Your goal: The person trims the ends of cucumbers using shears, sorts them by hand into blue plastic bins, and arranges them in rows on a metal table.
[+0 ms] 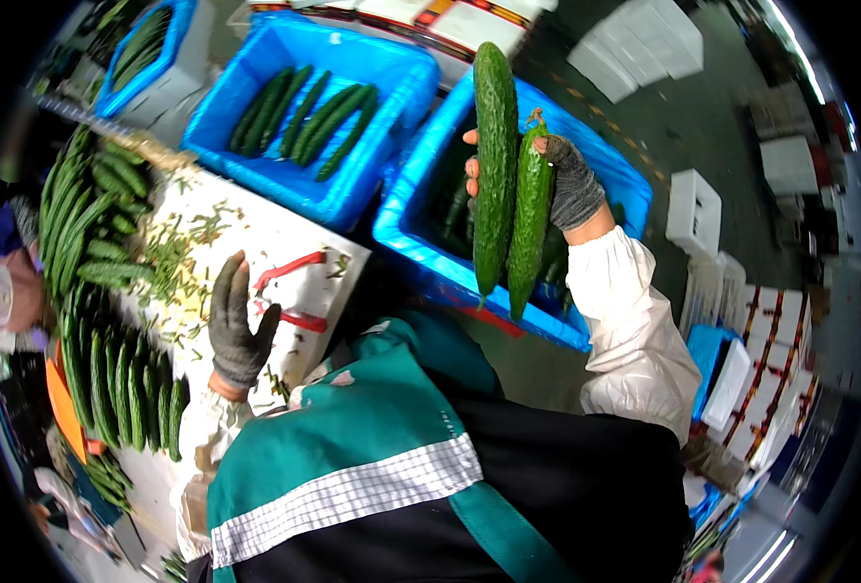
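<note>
My right hand (576,182), in a grey fingerless glove, grips two cucumbers above a crate lined with blue plastic. The longer cucumber (495,167) lies across the fingers, and the second cucumber (531,226) has a dried blossom at its upper end. My left hand (239,328), gloved in dark grey, is over the white table (343,266) with its thumb spread and nothing held. Close to it lie red-handled snips (303,266), partly covered by the fingers. Below the held pair, more cucumbers (456,211) sit in the shade of the blue-lined crate (408,197).
Piled cucumbers (66,211) and a row of cucumbers (128,386) lie at the left, near stem trimmings (172,255). A second blue-lined crate (204,135) holds several cucumbers. White foam boxes (634,44) stand on the floor. Another person (19,284) is at the left rim.
</note>
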Demonstrator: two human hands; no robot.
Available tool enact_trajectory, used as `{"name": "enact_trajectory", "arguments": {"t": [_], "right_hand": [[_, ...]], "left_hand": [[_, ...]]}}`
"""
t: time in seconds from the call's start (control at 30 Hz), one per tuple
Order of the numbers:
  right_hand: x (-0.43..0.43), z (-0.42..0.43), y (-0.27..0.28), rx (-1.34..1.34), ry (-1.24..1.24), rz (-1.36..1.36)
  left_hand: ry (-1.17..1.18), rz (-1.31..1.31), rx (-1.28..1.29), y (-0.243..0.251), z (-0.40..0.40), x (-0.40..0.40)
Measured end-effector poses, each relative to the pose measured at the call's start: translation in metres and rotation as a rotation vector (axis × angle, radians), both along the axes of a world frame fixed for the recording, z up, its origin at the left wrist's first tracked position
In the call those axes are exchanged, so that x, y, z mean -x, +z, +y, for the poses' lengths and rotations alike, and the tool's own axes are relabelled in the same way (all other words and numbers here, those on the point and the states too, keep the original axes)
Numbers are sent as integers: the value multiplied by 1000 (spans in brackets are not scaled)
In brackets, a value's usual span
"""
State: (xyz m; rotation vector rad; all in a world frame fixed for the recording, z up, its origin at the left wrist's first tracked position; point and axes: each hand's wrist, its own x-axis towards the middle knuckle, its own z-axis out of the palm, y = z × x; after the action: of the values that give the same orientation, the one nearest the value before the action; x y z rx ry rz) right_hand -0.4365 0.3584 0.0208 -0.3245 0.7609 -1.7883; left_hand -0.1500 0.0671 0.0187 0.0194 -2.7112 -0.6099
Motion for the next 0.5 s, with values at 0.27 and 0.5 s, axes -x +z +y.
{"name": "enact_trajectory", "arguments": {"t": [0.27,0.5], "right_hand": [[-45,-128,35,-121,449,-124],[-124,-218,27,-135,753,-183]], "left_hand": [[-156,237,417,32,18,8],[-138,354,600,19,14,-27]]}}
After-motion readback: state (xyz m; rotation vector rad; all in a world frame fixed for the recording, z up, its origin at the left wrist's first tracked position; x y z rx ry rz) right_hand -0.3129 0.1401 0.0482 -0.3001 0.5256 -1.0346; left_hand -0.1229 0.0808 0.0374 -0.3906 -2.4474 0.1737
